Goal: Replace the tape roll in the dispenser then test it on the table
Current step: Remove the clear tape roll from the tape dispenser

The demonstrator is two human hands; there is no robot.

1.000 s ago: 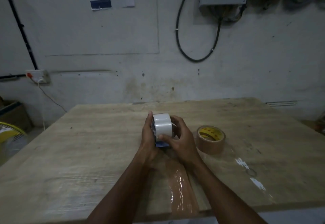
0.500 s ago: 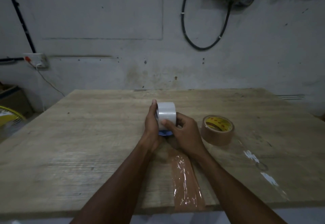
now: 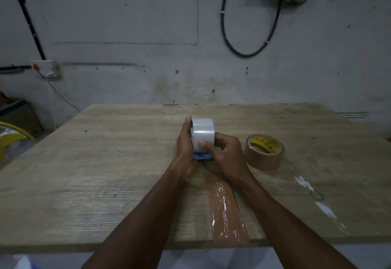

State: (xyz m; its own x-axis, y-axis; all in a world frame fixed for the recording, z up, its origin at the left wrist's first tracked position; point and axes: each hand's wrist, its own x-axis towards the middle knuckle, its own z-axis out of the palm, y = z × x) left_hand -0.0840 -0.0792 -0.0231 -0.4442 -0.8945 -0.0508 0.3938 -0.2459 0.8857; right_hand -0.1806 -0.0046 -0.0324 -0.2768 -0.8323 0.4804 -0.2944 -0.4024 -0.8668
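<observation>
Two hands, left (image 3: 185,148) and right (image 3: 227,155), clasping upright white tape roll (image 3: 203,133) over blue plastic dispenser (image 3: 202,156); lying beside on wooden counter (image 3: 105,163), brown tape roll (image 3: 264,152), brown tape strip (image 3: 227,211).

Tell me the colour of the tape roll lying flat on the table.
The flat tape roll is brown with a yellow inner core, seen in the head view.

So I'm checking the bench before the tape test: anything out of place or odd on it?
Yes: a strip of brown tape is already stuck to the table, wrinkled and reaching its near edge. Whitish scraps lie right of it. The brown roll lies flat, clear of both hands, which hold the clear roll.
</observation>
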